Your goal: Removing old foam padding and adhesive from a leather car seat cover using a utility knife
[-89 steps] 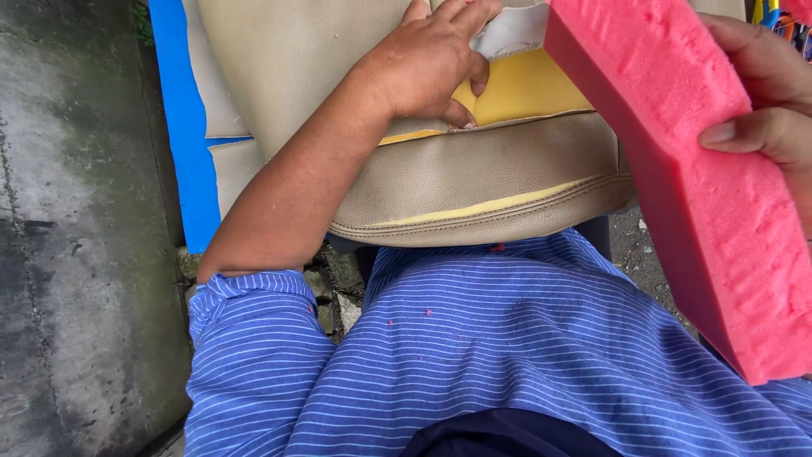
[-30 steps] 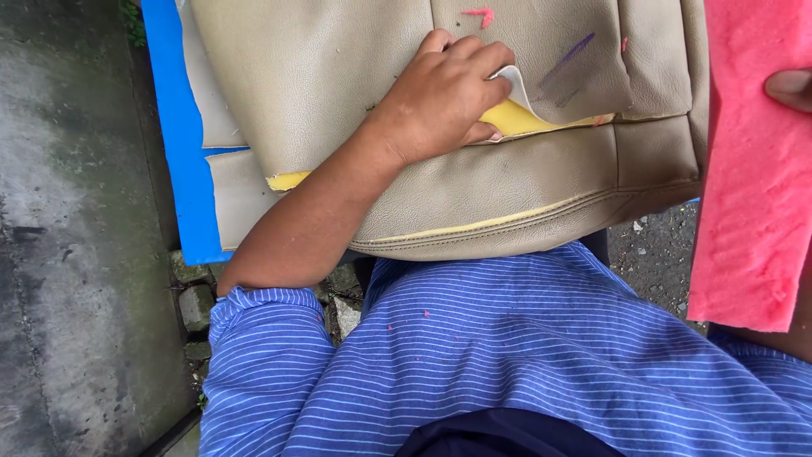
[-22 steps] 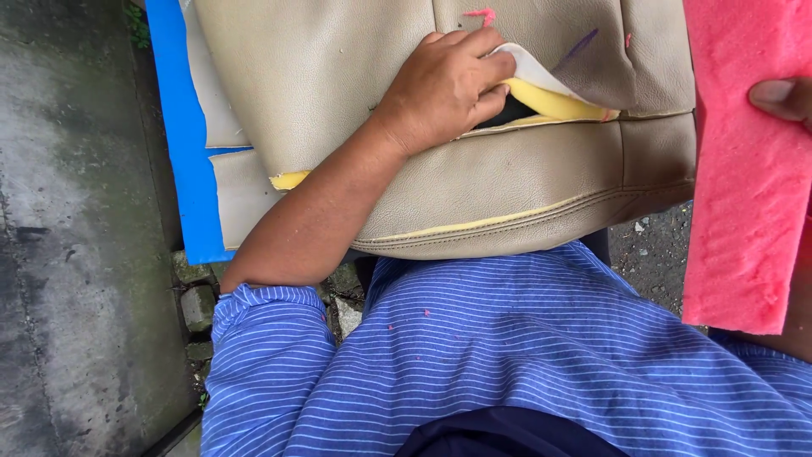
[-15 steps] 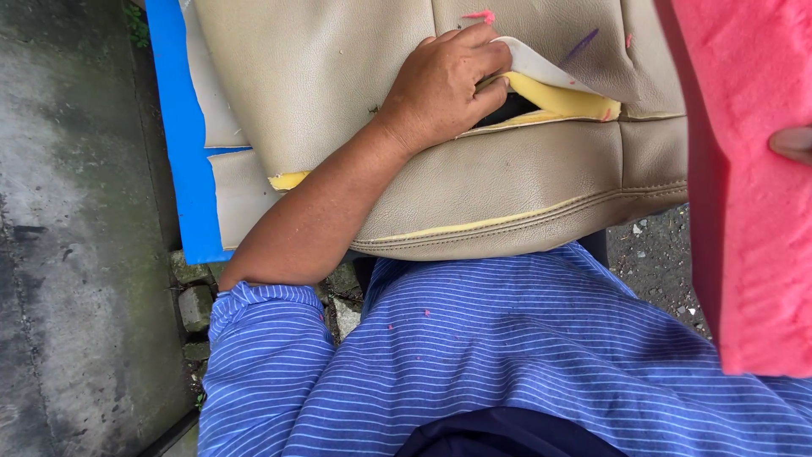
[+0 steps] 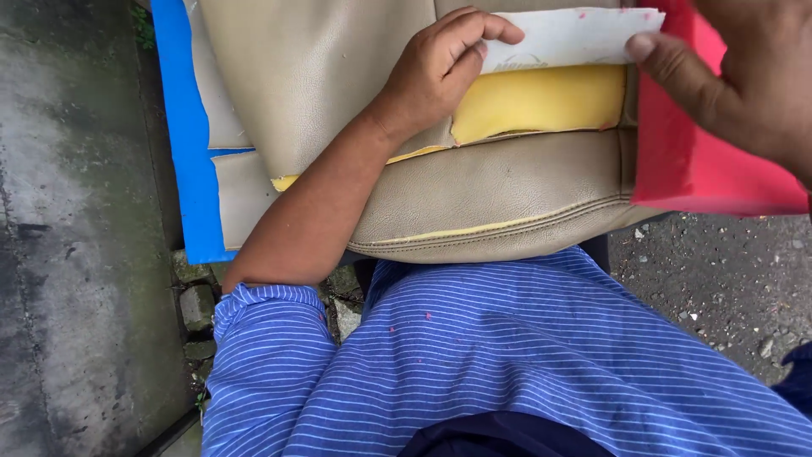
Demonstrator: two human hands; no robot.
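A beige leather seat cushion (image 5: 499,195) lies in front of me, its cover split along a seam. My left hand (image 5: 440,72) grips the cover's upper flap (image 5: 575,34) and holds it folded back, showing its white underside and the yellow foam (image 5: 541,101) beneath. My right hand (image 5: 744,76) holds a thick pink-red foam slab (image 5: 702,173) at the cushion's right end, next to the opened gap. My blue striped shirt (image 5: 474,364) fills the bottom of the view.
A blue panel (image 5: 182,127) lies along the cushion's left side. Wet grey concrete (image 5: 76,237) is at the left, with small stones (image 5: 199,305) beside it. Dark gravelly ground (image 5: 727,279) is at the right.
My left hand has pulled the flap further back, so more yellow foam shows. My right hand has brought the pink foam slab in towards the gap at the right end.
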